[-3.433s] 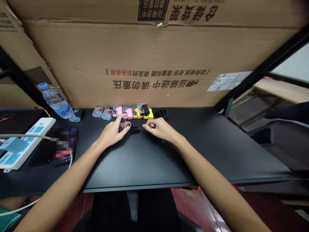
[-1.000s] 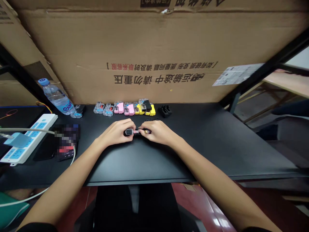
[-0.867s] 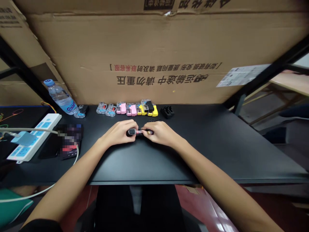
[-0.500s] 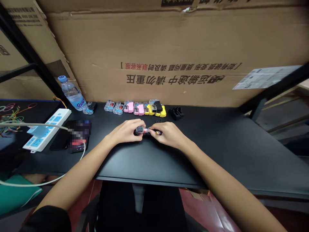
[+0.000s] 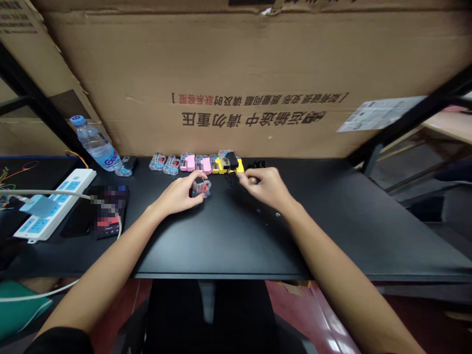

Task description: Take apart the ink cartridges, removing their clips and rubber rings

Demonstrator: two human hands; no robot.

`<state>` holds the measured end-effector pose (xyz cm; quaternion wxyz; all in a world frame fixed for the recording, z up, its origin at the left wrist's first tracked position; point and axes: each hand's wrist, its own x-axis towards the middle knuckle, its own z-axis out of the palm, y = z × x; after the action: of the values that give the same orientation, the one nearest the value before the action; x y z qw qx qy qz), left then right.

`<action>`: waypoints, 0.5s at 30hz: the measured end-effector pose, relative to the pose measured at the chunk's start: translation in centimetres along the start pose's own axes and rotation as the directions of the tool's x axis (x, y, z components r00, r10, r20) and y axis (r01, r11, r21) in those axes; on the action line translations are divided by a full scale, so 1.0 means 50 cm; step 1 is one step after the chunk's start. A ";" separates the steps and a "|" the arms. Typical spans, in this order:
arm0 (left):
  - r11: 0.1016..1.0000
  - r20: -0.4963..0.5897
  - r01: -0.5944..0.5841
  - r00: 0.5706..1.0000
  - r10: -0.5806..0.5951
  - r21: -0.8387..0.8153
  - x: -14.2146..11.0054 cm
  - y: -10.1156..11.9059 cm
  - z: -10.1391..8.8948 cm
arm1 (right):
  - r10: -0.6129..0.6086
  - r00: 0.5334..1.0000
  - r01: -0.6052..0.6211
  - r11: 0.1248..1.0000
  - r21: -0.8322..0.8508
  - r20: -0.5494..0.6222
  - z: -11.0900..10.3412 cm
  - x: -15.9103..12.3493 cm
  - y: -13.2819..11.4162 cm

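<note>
My left hand (image 5: pixel 180 194) grips a small clear plastic case (image 5: pixel 201 188) between thumb and fingers, just above the black table. Red, black and bluish parts show through its shell. My right hand (image 5: pixel 268 187) is closed around a small tool handle (image 5: pixel 253 180) with a rounded, yellowish-brown end; the rest of it is hidden in the hand. Its fingertips reach down to some small black pieces (image 5: pixel 232 180) on the table, and whether they pinch one I cannot tell. Behind the hands stands a row of similar cases, among them pink ones (image 5: pixel 203 164) and yellow ones (image 5: pixel 220 166).
Against the cardboard (image 5: pixel 236 64) at the back leans a water bottle (image 5: pixel 98 147), with another clear case (image 5: pixel 125 166) beside it. A white power strip (image 5: pixel 61 201), a phone (image 5: pixel 109 216) and a cable lie left. A black part (image 5: pixel 257 164) sits behind my right hand.
My hands have moved apart. The left one has shifted left with the clear case, and the right one has gone away from it, forward to the small black pieces. The view has shifted slightly.
</note>
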<state>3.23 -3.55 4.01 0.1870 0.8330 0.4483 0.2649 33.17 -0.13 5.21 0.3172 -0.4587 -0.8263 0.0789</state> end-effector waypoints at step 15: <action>0.970 0.073 -0.200 0.975 0.211 -0.140 0.005 -0.026 0.017 | 0.657 0.687 -0.725 0.646 -0.239 -0.310 -0.061 0.003 0.185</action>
<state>3.03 -2.71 2.68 0.2324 0.8716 0.3325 0.2754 41.47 4.73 3.76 0.2567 -0.7932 -0.5521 0.0040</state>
